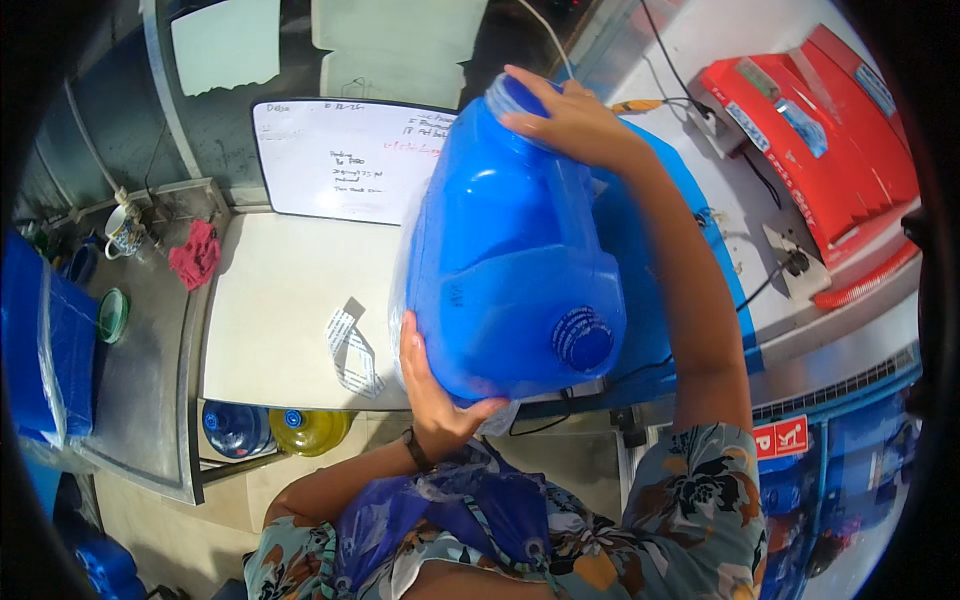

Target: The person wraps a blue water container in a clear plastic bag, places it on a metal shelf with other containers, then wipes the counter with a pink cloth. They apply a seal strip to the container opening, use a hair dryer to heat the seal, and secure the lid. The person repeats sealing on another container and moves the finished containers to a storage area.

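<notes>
A large translucent blue water container (505, 250) stands tilted over the front of the white table. My left hand (438, 405) presses against its lower left corner, fingers along the side and thumb underneath. My right hand (575, 125) is closed round the wide blue cap (518, 98) at its far upper end. A smaller dark blue spout cap (585, 340) is on the container's near right corner. Clear plastic shows along the container's left side. On the table, left of the container, lies a crumpled printed plastic strip (350, 355).
A written-on whiteboard (340, 165) leans behind the white table (265, 310). At left, a metal counter (150, 380) holds a mug (124, 232) and a pink cloth (196, 255). Right are a red box (815, 130), cables and a blue sheet (670, 210). Round bottles (310, 430) stand below.
</notes>
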`<action>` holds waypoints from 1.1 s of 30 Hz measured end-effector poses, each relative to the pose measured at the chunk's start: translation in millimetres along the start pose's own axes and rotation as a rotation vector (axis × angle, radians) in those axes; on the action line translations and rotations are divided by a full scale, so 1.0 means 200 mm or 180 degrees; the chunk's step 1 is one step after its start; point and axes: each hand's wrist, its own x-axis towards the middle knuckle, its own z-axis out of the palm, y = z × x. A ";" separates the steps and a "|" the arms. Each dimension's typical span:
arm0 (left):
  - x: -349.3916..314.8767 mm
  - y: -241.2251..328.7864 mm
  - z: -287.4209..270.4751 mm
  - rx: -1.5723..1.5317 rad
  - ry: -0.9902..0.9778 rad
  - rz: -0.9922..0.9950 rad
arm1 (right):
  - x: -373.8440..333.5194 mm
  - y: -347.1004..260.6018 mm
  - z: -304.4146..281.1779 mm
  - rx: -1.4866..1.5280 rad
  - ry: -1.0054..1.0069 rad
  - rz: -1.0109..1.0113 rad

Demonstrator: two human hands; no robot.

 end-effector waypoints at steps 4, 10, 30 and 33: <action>0.02 0.05 -0.02 0.0046 -0.0088 0.0292 | 0.06 -0.12 -0.20 -0.0135 -0.0660 0.0465; 0.04 -0.33 -0.35 0.1340 -0.0647 -0.0080 | 0.17 -0.04 -0.26 0.0643 -0.1146 -0.0445; 0.13 -0.71 -0.68 0.0263 -0.0058 -0.2376 | 0.12 -0.08 -0.26 -0.0310 -0.0913 -0.0752; 0.20 -0.50 -0.80 0.0892 -0.0021 -0.1513 | 0.15 -0.13 -0.28 0.0019 -0.0889 0.0994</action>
